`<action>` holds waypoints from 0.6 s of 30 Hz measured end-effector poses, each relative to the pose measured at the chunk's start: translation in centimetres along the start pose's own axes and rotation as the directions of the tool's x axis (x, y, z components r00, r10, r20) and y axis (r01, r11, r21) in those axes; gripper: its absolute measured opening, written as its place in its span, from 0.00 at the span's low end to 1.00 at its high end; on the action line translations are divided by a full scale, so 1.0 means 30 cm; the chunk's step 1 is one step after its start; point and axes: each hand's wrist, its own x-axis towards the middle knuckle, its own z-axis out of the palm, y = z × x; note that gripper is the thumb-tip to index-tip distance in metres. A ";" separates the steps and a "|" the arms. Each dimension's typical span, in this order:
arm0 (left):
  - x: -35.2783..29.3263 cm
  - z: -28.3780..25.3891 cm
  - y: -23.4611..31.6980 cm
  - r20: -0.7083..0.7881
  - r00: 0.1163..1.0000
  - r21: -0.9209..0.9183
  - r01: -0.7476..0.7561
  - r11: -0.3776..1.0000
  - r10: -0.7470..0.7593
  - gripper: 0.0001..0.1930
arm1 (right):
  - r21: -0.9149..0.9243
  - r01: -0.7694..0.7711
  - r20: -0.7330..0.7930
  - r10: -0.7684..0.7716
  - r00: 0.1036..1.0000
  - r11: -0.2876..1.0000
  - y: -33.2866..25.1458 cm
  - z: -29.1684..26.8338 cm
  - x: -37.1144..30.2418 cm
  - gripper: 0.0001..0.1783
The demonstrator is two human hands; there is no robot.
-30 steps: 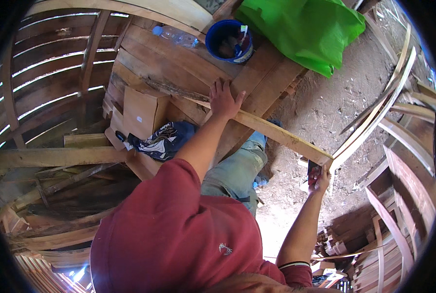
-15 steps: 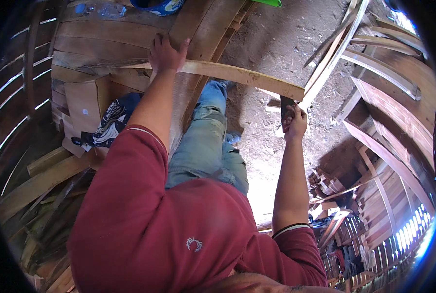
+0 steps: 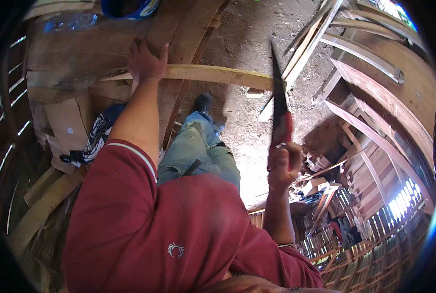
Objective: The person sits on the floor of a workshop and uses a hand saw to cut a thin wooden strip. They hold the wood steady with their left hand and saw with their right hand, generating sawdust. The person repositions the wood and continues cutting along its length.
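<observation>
A long pale wooden plank [image 3: 213, 74] lies across the bench [image 3: 96, 53], its right end sticking out past the bench edge over the ground. My left hand [image 3: 147, 62] rests on the plank near the bench, fingers spread. My right hand [image 3: 284, 163] is closed around the red handle of a handsaw [image 3: 279, 105]. The saw's dark blade points away from me and passes over the plank's outer end; whether they touch, I cannot tell.
On the bench are a blue bucket [image 3: 130, 10] and clear plastic bottles [image 3: 71, 22]. A cardboard box [image 3: 67, 119] and dark printed cloth [image 3: 100, 129] sit left of my arm. Wooden frames [image 3: 364, 56] and panels stand on the right, above the dirt floor [image 3: 247, 44].
My right hand has drawn back toward me, and the saw blade now shows at full length alongside the plank's end. My left hand stays on the plank. The whole view has shifted slightly.
</observation>
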 end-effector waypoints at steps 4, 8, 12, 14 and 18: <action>-0.001 -0.035 0.027 0.016 1.000 -0.002 0.019 1.000 -0.019 0.44 | -0.023 -0.259 0.113 0.260 0.959 0.965 -0.049 0.203 0.060 0.05; 0.004 -0.043 0.025 0.016 1.000 -0.015 0.014 1.000 -0.014 0.44 | -0.135 -0.325 0.149 0.343 0.927 0.936 -0.079 0.253 0.121 0.05; 0.004 -0.054 0.023 -0.008 0.999 -0.017 -0.040 0.999 0.040 0.44 | -0.097 -0.381 0.149 0.392 0.908 0.920 -0.174 0.252 0.156 0.06; 0.003 -0.055 0.019 -0.019 0.999 -0.043 -0.042 0.998 0.041 0.43 | -0.119 -0.405 0.180 0.421 0.889 0.906 -0.248 0.253 0.156 0.06; 0.001 -0.079 0.036 0.035 0.999 -0.023 0.013 1.000 -0.012 0.43 | -0.167 -0.387 0.191 0.415 0.890 0.907 -0.309 0.263 0.161 0.06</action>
